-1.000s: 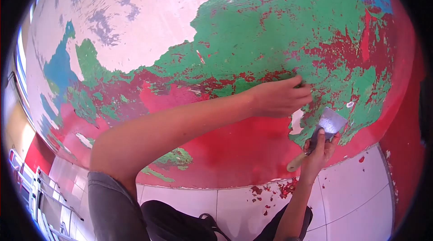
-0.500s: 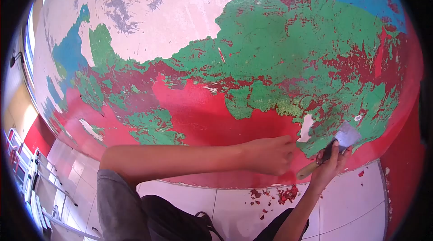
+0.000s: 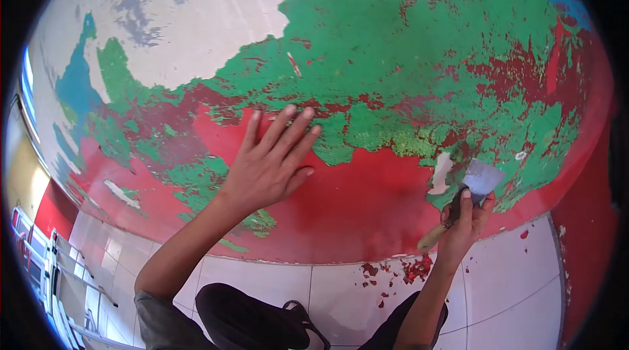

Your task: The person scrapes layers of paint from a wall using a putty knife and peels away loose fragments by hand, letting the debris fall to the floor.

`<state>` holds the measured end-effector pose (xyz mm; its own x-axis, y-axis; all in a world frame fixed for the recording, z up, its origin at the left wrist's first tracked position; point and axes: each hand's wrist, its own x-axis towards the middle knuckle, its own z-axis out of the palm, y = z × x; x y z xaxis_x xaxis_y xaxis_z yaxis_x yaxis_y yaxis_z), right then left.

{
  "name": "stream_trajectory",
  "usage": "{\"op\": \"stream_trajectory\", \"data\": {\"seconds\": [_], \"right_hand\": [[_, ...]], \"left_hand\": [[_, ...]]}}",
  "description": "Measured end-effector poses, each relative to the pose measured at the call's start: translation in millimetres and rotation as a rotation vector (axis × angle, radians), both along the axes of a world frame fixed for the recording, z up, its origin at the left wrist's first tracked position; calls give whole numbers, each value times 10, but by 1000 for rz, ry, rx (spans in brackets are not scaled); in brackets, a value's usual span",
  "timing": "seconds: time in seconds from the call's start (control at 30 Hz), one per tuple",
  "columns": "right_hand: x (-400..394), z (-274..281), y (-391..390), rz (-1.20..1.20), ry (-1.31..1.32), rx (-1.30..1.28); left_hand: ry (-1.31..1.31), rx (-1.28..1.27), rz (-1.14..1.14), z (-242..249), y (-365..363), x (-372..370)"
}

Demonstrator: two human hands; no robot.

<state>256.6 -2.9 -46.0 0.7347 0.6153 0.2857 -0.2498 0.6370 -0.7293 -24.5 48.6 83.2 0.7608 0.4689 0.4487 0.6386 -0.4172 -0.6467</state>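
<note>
A curved wall [image 3: 367,199] covered in peeling green, red, blue and pale paint fills most of the view. My left hand [image 3: 267,160] lies with fingers spread over a red patch, just below the ragged edge of the green paint. In my right hand [image 3: 464,229] is a putty knife [image 3: 482,178] with a broad metal blade and a wooden-ended handle. Its blade points up and right, over the green paint near the wall's lower right. A small bare pale patch [image 3: 441,173] shows to the left of the blade.
Red paint flakes [image 3: 417,268] are scattered on the white tiled floor [image 3: 347,304] below the wall. A metal ladder [image 3: 65,284] is at the lower left. My dark-trousered knee [image 3: 226,307] and a sandalled foot [image 3: 308,324] are close below. A red surface [image 3: 593,252] borders the floor at right.
My left hand has swung from beside the right hand to the left and up, its closed fingers now spread over the wall. My right hand has shifted slightly left and up with the putty knife.
</note>
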Motion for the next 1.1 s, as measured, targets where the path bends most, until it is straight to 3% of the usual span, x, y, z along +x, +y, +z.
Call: {"op": "stream_trajectory", "data": {"seconds": [0.17, 0.37, 0.47, 0.67, 0.87, 1.1], "right_hand": [[20, 17, 0, -9, -3, 7], [68, -20, -9, -12, -28, -10], [67, 1, -28, -32, -30, 5], [-10, 38, -36, -12, 1, -13], [-165, 54, 7, 12, -34, -11], [-471, 135, 73, 131, -41, -3]], "left_hand": [[-98, -14, -22, -353, 82, -14], [-19, 123, -53, -741, 236, 27], [-157, 120, -110, -822, 283, 80], [32, 249, -266, -797, 334, 85], [126, -12, -570, -722, 302, -68], [-11, 115, -500, -764, 284, -58]]}}
